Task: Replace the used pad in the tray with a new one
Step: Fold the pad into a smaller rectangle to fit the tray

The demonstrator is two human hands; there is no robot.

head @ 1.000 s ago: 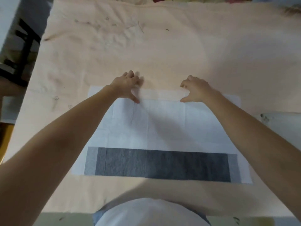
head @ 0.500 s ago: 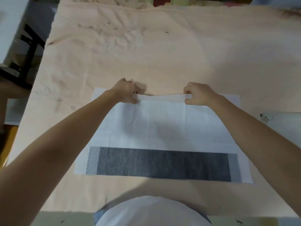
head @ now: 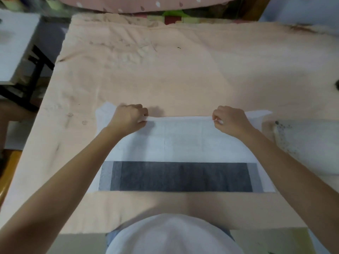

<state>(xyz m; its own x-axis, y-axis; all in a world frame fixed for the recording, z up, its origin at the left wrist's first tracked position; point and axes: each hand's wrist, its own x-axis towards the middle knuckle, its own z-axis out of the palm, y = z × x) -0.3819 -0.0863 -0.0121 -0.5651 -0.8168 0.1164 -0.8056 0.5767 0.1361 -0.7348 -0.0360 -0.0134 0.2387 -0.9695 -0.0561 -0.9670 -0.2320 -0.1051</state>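
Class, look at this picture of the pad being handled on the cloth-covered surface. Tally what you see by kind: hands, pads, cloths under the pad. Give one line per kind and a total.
Hands: 2, the left hand and the right hand, each pinching the pad's far edge.
Pads: 1, the white pad with a dark grey strip.
Cloths: 1, the peach cloth under the pad.
Total: 4

Both forearms bare to the frame edge; no sleeves, watch or rings visible. Plain white fabric top [head: 174,235] covers the torso. Strip of blue garment [head: 111,235] shows beside it at waist.
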